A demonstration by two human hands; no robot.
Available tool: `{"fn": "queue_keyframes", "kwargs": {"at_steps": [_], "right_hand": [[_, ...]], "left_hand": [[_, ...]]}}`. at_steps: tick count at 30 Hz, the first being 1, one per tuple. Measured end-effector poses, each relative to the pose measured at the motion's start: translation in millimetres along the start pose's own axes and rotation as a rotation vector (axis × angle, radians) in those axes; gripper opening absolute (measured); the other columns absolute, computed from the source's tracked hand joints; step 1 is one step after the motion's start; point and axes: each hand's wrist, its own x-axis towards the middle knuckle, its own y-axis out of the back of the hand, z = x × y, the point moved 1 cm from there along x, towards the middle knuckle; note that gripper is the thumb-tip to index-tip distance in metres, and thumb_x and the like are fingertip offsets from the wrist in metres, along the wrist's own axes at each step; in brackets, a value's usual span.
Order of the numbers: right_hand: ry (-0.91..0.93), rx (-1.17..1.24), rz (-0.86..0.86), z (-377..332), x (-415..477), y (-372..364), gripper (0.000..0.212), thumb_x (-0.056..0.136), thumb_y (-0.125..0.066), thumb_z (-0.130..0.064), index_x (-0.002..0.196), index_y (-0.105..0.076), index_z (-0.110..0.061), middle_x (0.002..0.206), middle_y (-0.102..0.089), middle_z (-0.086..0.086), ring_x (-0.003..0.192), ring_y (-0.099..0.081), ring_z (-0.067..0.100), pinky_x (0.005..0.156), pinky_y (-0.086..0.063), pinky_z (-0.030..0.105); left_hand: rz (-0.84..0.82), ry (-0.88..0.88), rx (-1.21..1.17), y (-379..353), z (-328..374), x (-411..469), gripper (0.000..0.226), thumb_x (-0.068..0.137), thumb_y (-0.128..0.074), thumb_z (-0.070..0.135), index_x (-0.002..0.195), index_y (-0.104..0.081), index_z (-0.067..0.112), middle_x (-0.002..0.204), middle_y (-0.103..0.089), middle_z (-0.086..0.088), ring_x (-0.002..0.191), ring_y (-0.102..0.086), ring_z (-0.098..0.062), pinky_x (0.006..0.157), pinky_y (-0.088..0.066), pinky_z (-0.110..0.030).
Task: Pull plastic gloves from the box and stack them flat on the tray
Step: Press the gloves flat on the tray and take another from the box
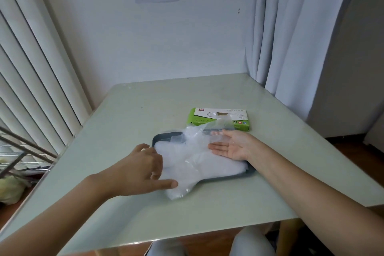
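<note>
A dark grey tray point(164, 135) lies in the middle of the table, mostly covered by a pile of clear plastic gloves point(191, 164) that spills over its near edge. Behind it sits the green and white glove box point(220, 118), with a glove sticking up from its slot. My left hand point(143, 168) rests on the pile's left side, fingers curled and index finger stretched out on the plastic. My right hand point(230, 145) lies flat and palm up at the pile's right side, with the top glove's loose end draped over its fingertips.
The pale green table point(145, 110) stands in a corner, a white wall behind and curtains point(291, 37) at the right. Vertical blinds point(31, 68) and a metal rack point(18, 151) are on the left. My knees show below the near edge.
</note>
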Motion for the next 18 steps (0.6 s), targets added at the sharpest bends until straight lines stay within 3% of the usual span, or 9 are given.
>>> {"fn": "queue_keyframes", "kwargs": {"at_steps": [2,4,6,8,10,12,15,18], "right_hand": [[0.017,-0.039,-0.003,-1.1,-0.8,-0.6,0.028,0.101,-0.041,-0.019,0.096,-0.063,-0.003,0.096,-0.061,0.025,0.099,-0.059,0.035,0.092,-0.046,0.043],[0.029,-0.061,-0.006,-0.5,-1.8,-1.2,0.026,0.101,-0.042,-0.018,0.095,-0.062,-0.003,0.097,-0.061,0.025,0.091,-0.061,0.034,0.091,-0.046,0.043],[0.044,-0.066,0.001,0.5,-3.4,-2.1,0.022,0.1,-0.043,-0.016,0.095,-0.06,-0.003,0.097,-0.061,0.024,0.085,-0.061,0.035,0.09,-0.047,0.044],[0.055,-0.053,0.017,0.4,-4.7,-4.3,0.017,0.1,-0.044,-0.015,0.106,-0.055,-0.004,0.099,-0.061,0.026,0.086,-0.061,0.037,0.089,-0.046,0.045],[0.06,-0.032,0.024,0.7,-5.4,-5.7,0.025,0.101,-0.043,-0.016,0.122,-0.049,-0.004,0.114,-0.059,0.029,0.101,-0.06,0.042,0.086,-0.046,0.046],[0.061,-0.02,0.027,1.0,-5.7,-6.4,0.032,0.102,-0.042,-0.016,0.131,-0.045,-0.003,0.122,-0.056,0.031,0.11,-0.056,0.044,0.085,-0.045,0.046],[0.06,-0.027,0.043,2.0,-7.1,-7.5,0.026,0.101,-0.043,-0.014,0.126,-0.047,-0.006,0.098,-0.06,0.026,0.084,-0.06,0.04,0.086,-0.046,0.048],[0.064,-0.041,0.055,0.9,-7.1,-6.4,0.014,0.101,-0.044,-0.014,0.111,-0.05,-0.006,0.091,-0.06,0.024,0.078,-0.06,0.038,0.088,-0.045,0.049]], "left_hand": [[0.099,0.064,-0.12,8.3,1.3,1.6,0.066,0.079,-0.028,0.081,0.053,-0.055,0.028,0.065,-0.056,0.011,0.078,-0.052,-0.005,0.085,-0.034,-0.018],[0.179,0.085,-0.285,13.2,10.2,8.2,0.046,0.084,-0.038,0.074,0.07,-0.059,0.035,0.077,-0.057,0.017,0.082,-0.053,0.001,0.072,-0.037,-0.015],[0.15,0.065,-0.383,10.9,26.7,19.7,0.026,0.088,-0.05,0.06,0.097,-0.06,0.038,0.094,-0.056,0.024,0.09,-0.052,0.008,0.075,-0.039,-0.011],[0.107,-0.009,-0.376,0.7,43.5,36.1,0.028,0.091,-0.056,0.048,0.115,-0.059,0.033,0.106,-0.055,0.026,0.096,-0.051,0.007,0.082,-0.038,-0.009],[0.046,-0.074,-0.326,-12.8,57.3,53.1,0.03,0.094,-0.055,0.039,0.123,-0.059,0.029,0.116,-0.059,0.021,0.101,-0.05,0.002,0.087,-0.037,-0.01],[-0.016,-0.104,-0.271,-25.3,65.0,66.9,0.028,0.095,-0.053,0.037,0.12,-0.061,0.028,0.115,-0.062,0.013,0.101,-0.048,-0.007,0.091,-0.038,-0.022],[-0.024,-0.069,-0.199,-34.6,67.4,70.6,0.024,0.094,-0.051,0.044,0.093,-0.063,0.024,0.089,-0.061,0.009,0.085,-0.047,-0.011,0.088,-0.037,-0.032],[-0.01,-0.048,-0.151,-34.3,61.9,57.1,0.028,0.093,-0.051,0.048,0.081,-0.055,0.023,0.077,-0.056,0.011,0.079,-0.046,-0.011,0.092,-0.032,-0.031]]}}
